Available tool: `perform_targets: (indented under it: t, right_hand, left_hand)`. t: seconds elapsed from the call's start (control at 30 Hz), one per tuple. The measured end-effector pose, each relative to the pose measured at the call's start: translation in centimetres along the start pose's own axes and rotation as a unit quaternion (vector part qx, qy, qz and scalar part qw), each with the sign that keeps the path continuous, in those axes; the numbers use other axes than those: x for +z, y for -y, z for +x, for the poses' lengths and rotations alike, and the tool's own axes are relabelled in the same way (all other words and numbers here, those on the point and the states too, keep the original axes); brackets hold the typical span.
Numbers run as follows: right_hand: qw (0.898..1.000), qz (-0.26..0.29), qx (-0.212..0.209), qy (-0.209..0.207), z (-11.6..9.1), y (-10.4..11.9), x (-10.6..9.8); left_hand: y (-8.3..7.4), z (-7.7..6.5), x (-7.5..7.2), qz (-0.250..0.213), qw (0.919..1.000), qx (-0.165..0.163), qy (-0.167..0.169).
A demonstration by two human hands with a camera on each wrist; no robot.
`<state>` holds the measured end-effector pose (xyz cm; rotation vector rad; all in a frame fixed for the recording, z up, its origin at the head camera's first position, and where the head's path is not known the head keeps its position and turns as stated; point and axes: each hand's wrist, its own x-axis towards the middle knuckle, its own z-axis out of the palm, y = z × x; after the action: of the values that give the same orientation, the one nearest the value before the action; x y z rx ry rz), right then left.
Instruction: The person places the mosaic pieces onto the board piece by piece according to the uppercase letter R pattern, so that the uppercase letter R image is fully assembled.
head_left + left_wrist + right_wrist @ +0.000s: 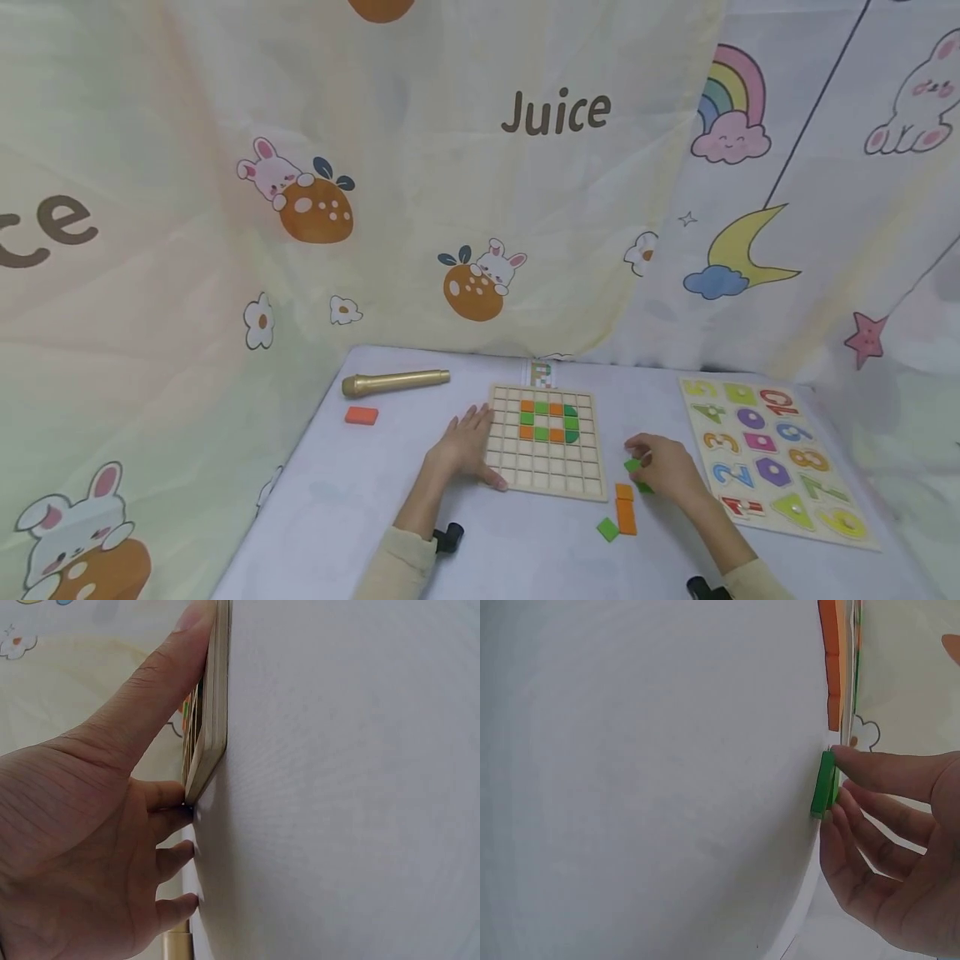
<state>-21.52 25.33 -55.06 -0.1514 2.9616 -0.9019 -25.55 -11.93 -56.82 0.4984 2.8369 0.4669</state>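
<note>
My left hand (465,447) lies with spread, straight fingers at the left edge of a wooden grid board (543,475). In the left wrist view, the thumb (154,686) presses along the board's edge. Orange and green tiles form a ring on the grid, with two rounded dark green pieces (572,436) at its right corners. Right of the board, my right hand (663,468) pinches a green tile (825,784) between thumb and fingers, low over the table. A second green tile (645,487) shows partly under the hand.
Orange tiles (626,510) and a loose green tile (608,529) lie in front of the board. A number puzzle board (780,467) is at the right. A gold microphone-like stick (397,382) and a red-orange block (362,415) lie at the left. A small pattern card (542,373) touches the back.
</note>
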Motion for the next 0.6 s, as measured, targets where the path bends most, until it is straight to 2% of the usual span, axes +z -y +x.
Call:
perform_targets:
  t: [0.2,0.33,0.6]
  right_hand:
    - [1.000,0.000,0.002,0.003,0.09,-0.16,-0.30]
    - [1.000,0.010,0.006,0.004,0.03,-0.29,-0.36]
    - [1.000,0.030,0.002,0.006,0.13,-0.37,-0.65]
  left_hand:
    - [-0.14,0.36,0.24,-0.002,0.9999,-0.009,0.007]
    - [-0.83,-0.41,-0.73,-0.016,0.9997,-0.014,0.012]
    - [-0.15,0.33,-0.18,-0.011,0.9999,-0.010,0.006]
